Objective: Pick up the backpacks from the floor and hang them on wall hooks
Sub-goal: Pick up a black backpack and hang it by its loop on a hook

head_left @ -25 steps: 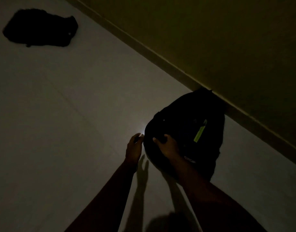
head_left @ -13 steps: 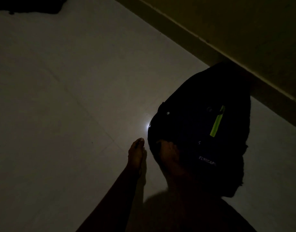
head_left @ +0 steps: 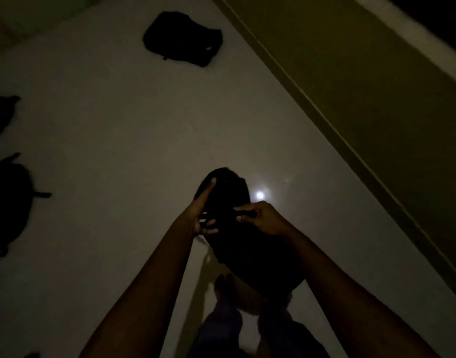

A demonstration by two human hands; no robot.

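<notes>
The room is very dark. A black backpack (head_left: 250, 244) hangs in the air in front of me, off the pale floor. My left hand (head_left: 202, 213) grips its left upper side, thumb stretched up along the top. My right hand (head_left: 258, 218) pinches the bag's top near the middle. A second black backpack (head_left: 183, 38) lies flat on the floor far ahead, near the wall. Two more dark bags (head_left: 7, 205) (head_left: 0, 112) lie at the left edge. No wall hooks are in view.
A yellowish wall with a skirting strip (head_left: 350, 140) runs diagonally along the right. A bright light reflection (head_left: 259, 195) shines on the tiles beside the held bag. My feet (head_left: 227, 288) stand below the bag.
The backpack was lying on the floor by the wall with my hands at its near end; now both hands hold it up. The view has risen, showing other bags.
</notes>
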